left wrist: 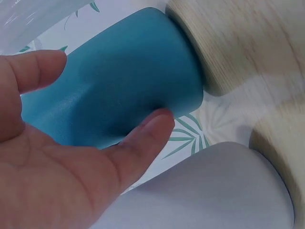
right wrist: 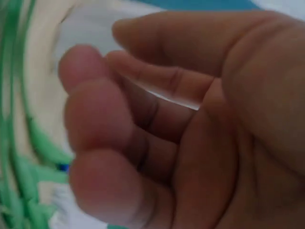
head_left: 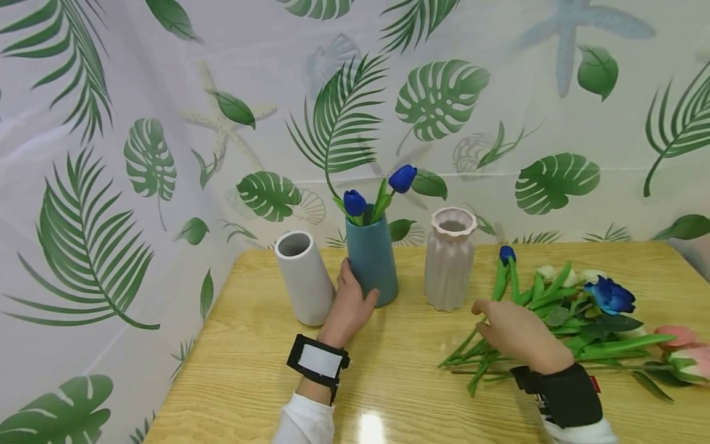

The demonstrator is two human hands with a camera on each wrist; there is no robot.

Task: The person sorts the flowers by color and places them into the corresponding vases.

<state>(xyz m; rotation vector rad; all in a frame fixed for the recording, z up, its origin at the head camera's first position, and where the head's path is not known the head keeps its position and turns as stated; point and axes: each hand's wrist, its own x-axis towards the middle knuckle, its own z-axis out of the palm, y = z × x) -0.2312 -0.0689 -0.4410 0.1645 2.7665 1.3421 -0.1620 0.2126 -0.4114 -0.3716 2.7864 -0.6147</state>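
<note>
A teal vase (head_left: pixel 377 262) stands upright with two blue tulips (head_left: pixel 402 179) in its mouth. At its lower left side is my left hand (head_left: pixel 350 308), fingers and thumb spread apart. In the left wrist view, the thumb and a finger overlap the teal wall. My right hand (head_left: pixel 518 333) hovers over the stems of a flower pile (head_left: pixel 577 308), fingers loosely curled. The right wrist view shows nothing between these fingers (right wrist: pixel 97 114). One blue tulip (head_left: pixel 507 254) lies at the pile's far left side, just beyond that hand.
To the left of the teal vase a white vase (head_left: pixel 305 283) stands close to my left wrist. A pale pink ribbed vase (head_left: pixel 450 265) is between the teal one and the flowers. Pink flowers (head_left: pixel 685 354) lie at the right, and a leaf-print curtain (head_left: pixel 477 37) hangs behind the table.
</note>
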